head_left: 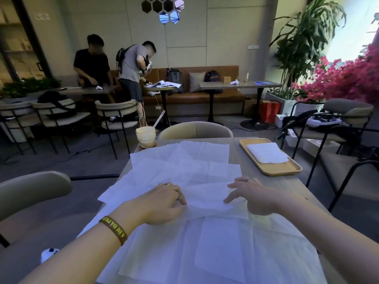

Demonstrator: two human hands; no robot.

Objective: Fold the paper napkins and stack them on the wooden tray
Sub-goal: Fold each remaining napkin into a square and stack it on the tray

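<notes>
The task is partly done: a small stack of folded napkins (266, 153) already lies on the wooden tray (269, 173) at the far right of the table (287, 187). One half-folded napkin (207, 198) is under both hands. The left hand (164, 203) curls its fingers (181, 198) onto its edge, apparently pinching it, while the right hand (252, 196) presses with straight, spread fingers (229, 198). Several unfolded napkins (184, 160) remain spread across the table.

Iced drink (146, 137) at table's (295, 187) far edge; chair (195, 130) behind.
</notes>
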